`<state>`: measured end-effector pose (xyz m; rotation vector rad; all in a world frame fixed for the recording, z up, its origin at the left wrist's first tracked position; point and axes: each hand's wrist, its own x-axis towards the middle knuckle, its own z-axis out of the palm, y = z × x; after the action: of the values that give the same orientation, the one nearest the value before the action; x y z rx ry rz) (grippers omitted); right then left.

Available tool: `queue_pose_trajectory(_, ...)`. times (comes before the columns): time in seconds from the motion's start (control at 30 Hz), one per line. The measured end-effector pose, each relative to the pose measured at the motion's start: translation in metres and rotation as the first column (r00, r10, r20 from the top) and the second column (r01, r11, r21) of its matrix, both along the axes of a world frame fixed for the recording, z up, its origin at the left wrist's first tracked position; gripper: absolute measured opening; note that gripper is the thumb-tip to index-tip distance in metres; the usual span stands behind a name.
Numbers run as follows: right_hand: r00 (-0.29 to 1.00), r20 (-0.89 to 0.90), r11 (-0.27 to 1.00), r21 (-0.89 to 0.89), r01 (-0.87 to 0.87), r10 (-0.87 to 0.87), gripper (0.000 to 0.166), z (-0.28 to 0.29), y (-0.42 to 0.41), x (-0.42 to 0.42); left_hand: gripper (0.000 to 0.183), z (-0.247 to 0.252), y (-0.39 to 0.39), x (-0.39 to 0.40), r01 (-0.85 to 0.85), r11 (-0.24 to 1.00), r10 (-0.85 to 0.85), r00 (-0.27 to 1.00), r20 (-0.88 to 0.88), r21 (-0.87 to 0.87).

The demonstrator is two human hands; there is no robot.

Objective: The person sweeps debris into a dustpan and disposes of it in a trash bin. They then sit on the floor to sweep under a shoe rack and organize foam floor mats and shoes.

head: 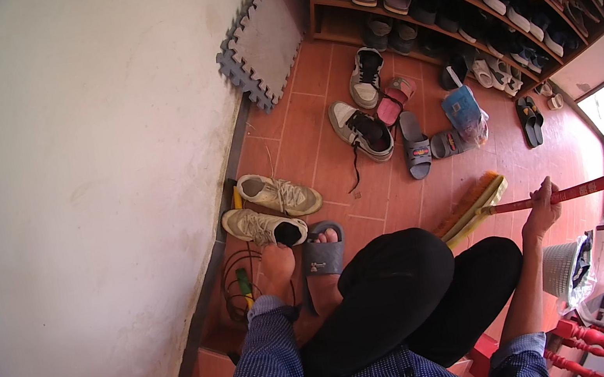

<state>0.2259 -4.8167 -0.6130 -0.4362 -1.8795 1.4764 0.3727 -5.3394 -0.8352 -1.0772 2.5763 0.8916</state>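
Note:
My right hand (543, 207) grips the red handle (580, 189) of a broom. The broom's head (474, 208), with orange bristles, rests on the tiled floor beyond my knees. Down at the left, my left hand (279, 266) is at the heel of a worn off-white sneaker (260, 226). Its fingertips are hidden, so I cannot tell whether they hold the shoe. The matching sneaker (282, 193) lies alongside, farther from me. My foot, in a dark grey slide sandal (324, 253), is just right of that hand.
Loose cable (234, 282) lies by the wall (72, 195). Ahead are black-and-white sneakers (363, 128), a pink slipper (392, 106), grey slides (418, 152) and a blue packet (461, 107). Foam mats (266, 40) lean near a wooden shoe rack (329, 3). A basket (558, 269) stands right.

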Motion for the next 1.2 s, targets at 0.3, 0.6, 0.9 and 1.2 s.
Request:
queue_pose_trajectory(0.3,1.0,-0.009,0.999,0.027,0.031,-0.03,0.019,0.006,-0.013,-0.002,0.028,-0.016,-0.001,0.006,-0.045,0.999,0.045,0.986,-0.159,0.005)
queue_pose_trajectory(0.6,0.997,-0.024,0.997,0.032,0.074,-0.073,0.02,0.007,-0.009,-0.004,0.021,0.065,0.017,-0.011,0.044,0.997,-0.055,0.983,-0.173,-0.067)
queue_pose_trajectory(0.9,0.998,-0.02,0.998,-0.002,0.058,-0.058,0.02,0.006,-0.022,-0.007,0.019,0.13,-0.048,-0.1,0.481,0.669,-0.631,0.771,-0.091,-0.566)
queue_pose_trajectory(1.2,0.997,-0.024,0.997,-0.015,0.073,-0.074,0.018,0.01,-0.022,-0.004,0.029,0.084,-0.076,-0.217,0.684,0.252,-0.865,0.476,0.158,-0.684)
